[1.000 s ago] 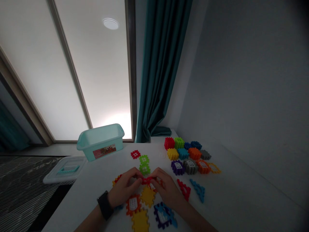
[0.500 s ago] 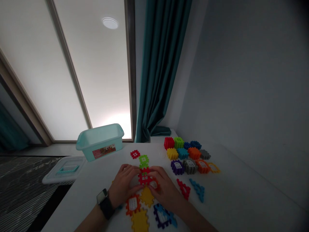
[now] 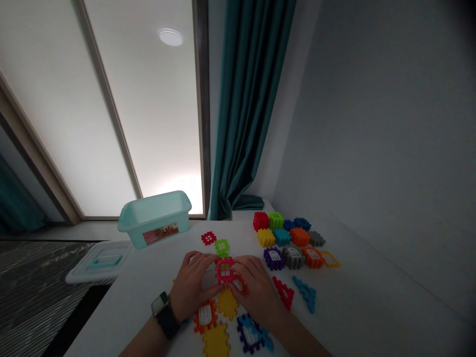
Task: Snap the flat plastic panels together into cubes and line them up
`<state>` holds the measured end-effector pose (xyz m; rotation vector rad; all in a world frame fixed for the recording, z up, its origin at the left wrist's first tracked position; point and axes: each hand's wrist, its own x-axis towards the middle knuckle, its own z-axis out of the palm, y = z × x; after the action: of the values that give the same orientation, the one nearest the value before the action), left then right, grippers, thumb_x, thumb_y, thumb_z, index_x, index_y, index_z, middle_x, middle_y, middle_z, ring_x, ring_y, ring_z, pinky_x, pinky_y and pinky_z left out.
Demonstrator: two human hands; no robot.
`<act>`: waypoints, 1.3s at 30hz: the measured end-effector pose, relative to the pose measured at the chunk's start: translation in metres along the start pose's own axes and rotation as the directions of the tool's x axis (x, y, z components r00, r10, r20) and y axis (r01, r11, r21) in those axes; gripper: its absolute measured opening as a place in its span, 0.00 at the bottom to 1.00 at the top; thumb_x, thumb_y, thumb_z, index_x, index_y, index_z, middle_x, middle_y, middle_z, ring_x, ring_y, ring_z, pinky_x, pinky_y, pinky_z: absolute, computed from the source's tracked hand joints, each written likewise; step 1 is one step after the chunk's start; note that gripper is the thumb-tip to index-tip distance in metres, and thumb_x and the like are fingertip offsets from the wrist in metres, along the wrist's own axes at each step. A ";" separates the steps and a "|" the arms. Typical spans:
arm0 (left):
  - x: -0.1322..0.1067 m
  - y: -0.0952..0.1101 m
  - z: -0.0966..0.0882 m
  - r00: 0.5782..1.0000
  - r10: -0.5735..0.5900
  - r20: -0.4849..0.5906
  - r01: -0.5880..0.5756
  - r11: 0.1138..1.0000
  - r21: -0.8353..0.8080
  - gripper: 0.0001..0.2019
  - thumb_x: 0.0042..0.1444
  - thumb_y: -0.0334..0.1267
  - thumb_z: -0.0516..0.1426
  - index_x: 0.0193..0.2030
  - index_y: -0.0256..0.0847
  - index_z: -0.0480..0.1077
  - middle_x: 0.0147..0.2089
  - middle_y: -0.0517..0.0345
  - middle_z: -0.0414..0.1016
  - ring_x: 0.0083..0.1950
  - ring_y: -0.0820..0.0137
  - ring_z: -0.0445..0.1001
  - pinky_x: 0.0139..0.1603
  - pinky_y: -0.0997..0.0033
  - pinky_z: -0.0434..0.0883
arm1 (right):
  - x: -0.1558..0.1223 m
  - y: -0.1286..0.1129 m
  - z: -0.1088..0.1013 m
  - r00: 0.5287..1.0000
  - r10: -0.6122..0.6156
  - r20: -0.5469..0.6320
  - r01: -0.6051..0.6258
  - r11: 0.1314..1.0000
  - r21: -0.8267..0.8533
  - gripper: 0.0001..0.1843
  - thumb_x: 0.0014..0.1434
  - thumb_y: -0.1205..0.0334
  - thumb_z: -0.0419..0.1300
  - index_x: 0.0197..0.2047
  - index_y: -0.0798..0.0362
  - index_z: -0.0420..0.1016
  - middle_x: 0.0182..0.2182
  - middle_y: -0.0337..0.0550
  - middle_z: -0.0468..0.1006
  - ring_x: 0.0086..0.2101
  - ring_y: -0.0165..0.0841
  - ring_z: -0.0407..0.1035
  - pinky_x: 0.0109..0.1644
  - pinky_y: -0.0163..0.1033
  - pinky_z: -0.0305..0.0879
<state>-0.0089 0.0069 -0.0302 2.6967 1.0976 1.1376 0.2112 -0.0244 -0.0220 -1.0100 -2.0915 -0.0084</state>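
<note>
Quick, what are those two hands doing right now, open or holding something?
Left hand: fingers curled against the red plastic block; grip cannot be told.
Right hand: fingers curled against the block's other side; grip cannot be told.

And here's the window (image 3: pixel 167 114) blazing white, blown out at its base, while the table (image 3: pixel 364 302) sits dim, corners darkening, edges bowing!

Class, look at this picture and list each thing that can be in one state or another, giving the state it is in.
left hand: fingers on the red waffle block
right hand: fingers on the red waffle block
red waffle block: held between both hands
teal plastic bin: open, lid off
bin lid: lying flat beside the bin
wristwatch: strapped on the left wrist
teal curtain: hanging down
</note>
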 end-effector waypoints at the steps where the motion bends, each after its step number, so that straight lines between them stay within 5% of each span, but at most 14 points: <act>1: 0.001 0.001 0.000 1.000 -0.009 -0.002 0.009 1.000 0.008 0.23 0.58 0.47 0.63 0.56 0.43 0.67 0.49 0.49 0.78 0.49 0.58 0.74 0.56 0.54 0.64 | 0.000 0.000 0.000 1.000 0.001 -0.005 -0.001 1.000 0.001 0.12 0.62 0.67 0.60 0.49 0.48 0.70 0.48 0.48 0.77 0.50 0.42 0.70 0.55 0.52 0.69; 22: 0.014 0.014 0.003 0.995 -0.100 0.028 0.100 0.995 0.028 0.21 0.58 0.45 0.63 0.56 0.45 0.69 0.52 0.50 0.74 0.51 0.56 0.72 0.54 0.55 0.68 | 0.002 0.008 -0.011 0.995 0.068 0.078 -0.058 0.991 -0.122 0.15 0.61 0.68 0.60 0.51 0.46 0.70 0.49 0.46 0.77 0.50 0.44 0.68 0.58 0.55 0.62; 26: 0.026 0.015 0.008 0.989 -0.113 0.097 0.111 0.993 0.026 0.21 0.61 0.41 0.60 0.60 0.43 0.66 0.54 0.49 0.74 0.53 0.55 0.71 0.54 0.53 0.68 | 0.006 0.026 -0.020 0.990 0.118 0.071 -0.106 0.983 -0.152 0.14 0.62 0.65 0.60 0.51 0.47 0.70 0.49 0.46 0.78 0.51 0.45 0.69 0.59 0.55 0.61; 39: 0.071 0.013 0.055 0.956 0.012 0.293 0.002 0.999 -0.048 0.09 0.61 0.39 0.58 0.48 0.46 0.72 0.50 0.53 0.75 0.51 0.58 0.72 0.57 0.54 0.64 | 0.031 0.117 -0.057 0.974 0.223 0.033 -0.203 0.931 -0.302 0.14 0.65 0.61 0.58 0.54 0.47 0.73 0.50 0.48 0.78 0.53 0.46 0.68 0.59 0.55 0.60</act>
<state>0.0686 0.0541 -0.0229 2.7148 1.0025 0.7190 0.3147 0.0576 0.0010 -1.4340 -2.0682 -0.1873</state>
